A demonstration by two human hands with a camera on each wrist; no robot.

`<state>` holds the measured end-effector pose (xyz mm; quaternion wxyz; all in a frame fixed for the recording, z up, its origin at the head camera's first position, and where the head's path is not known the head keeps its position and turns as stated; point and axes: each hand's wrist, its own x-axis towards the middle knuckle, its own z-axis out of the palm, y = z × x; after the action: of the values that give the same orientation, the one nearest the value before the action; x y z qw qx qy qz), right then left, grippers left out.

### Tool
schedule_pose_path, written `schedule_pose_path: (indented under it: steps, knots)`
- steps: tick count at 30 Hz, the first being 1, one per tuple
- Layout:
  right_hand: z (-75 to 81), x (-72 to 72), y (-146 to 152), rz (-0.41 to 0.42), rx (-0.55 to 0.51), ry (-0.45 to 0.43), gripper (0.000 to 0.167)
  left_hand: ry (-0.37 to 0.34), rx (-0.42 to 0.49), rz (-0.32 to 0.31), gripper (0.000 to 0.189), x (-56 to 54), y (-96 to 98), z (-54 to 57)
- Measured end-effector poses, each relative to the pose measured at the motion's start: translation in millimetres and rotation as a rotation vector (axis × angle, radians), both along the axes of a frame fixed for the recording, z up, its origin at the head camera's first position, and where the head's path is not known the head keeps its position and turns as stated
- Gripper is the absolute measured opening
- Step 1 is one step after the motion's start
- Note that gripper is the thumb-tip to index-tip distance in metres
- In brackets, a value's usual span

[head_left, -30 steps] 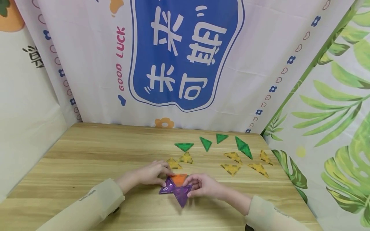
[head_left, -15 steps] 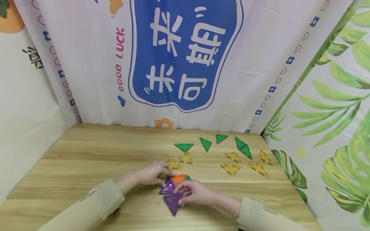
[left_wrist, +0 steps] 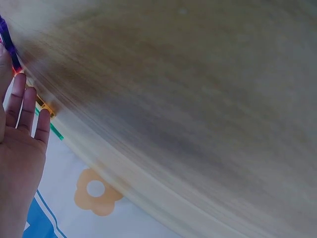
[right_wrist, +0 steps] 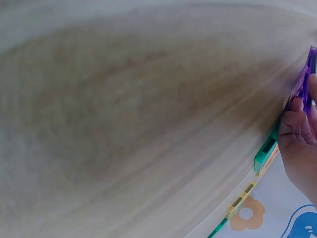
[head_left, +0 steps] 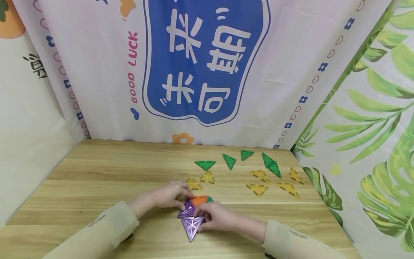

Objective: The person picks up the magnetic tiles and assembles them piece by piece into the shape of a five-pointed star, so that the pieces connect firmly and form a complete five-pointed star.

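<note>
1. Head view: on the wooden bench, the orange tile lies between the two hands, its near side partly covered by fingers. The left purple tile adjoins it at near left; the front purple tile is nearer the person than the orange tile. The left hand, left of the orange tile, has its grip clamped on the left purple tile, thumb and finger at its edges. The right hand, at the orange tile's near right, has its grip clamped on the front purple tile. A small green tile shows right of the orange tile. Beyond it lie two yellow tiles and a green triangle; farther right are more green and yellow triangles.

2. Left wrist view: the left hand's other fingers reach out straight; the pinch itself is cut off at the frame edge.

3. Right wrist view: the right hand's fingers are bent against purple plastic, with green and yellow edges beyond.
</note>
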<state>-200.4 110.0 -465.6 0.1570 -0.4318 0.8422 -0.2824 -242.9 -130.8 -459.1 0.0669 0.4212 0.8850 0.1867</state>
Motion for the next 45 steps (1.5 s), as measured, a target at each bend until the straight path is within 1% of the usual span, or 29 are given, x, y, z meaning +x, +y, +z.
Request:
schedule_pose_path:
  steps: [6,10,13,16,24,30,33,36,41,45]
  knots:
    - [-0.9,-1.7,0,0.003,0.012,0.117,0.03,0.004,-0.007,-0.001,0.046,-2.9,-1.3,-2.4]
    - [-3.3,-3.2,2,0.036,-0.021,0.193,0.02,0.006,-0.007,-0.002,0.046,-4.2,-1.5,-3.5]
    - [-5.6,-4.0,3,0.04,-0.045,0.227,0.015,0.006,-0.006,-0.003,0.046,-4.0,-1.4,-3.3]
    - [-6.9,-4.5,3,0.035,-0.044,0.241,0.016,0.002,-0.003,-0.006,0.046,-3.5,-1.7,-2.5]
    - [-7.3,-4.9,0,0.053,-0.039,0.258,0.017,-0.009,0.002,0.003,0.046,-3.3,-3.6,-2.5]
    - [-3.7,-5.4,4,0.051,-0.051,0.263,0.019,-0.013,0.002,-0.005,0.046,-3.3,-3.4,-3.5]
    - [0.8,-8.4,8,0.022,-0.046,0.276,0.02,-0.009,-0.004,-0.011,0.046,-3.6,-3.5,-4.3]
    - [6.0,-14.3,14,-0.028,-0.025,0.293,0.019,-0.019,-0.01,-0.015,0.046,-3.4,-3.6,-3.7]
    - [13.5,-28.2,25,-0.109,0.008,0.285,0.017,-0.038,-0.028,-0.003,0.054,-2.2,-4.0,-2.3]
    - [13.3,-42.3,34,-0.168,0.003,0.285,0.016,-0.055,-0.046,0.01,0.063,-1.4,-3.4,-2.1]
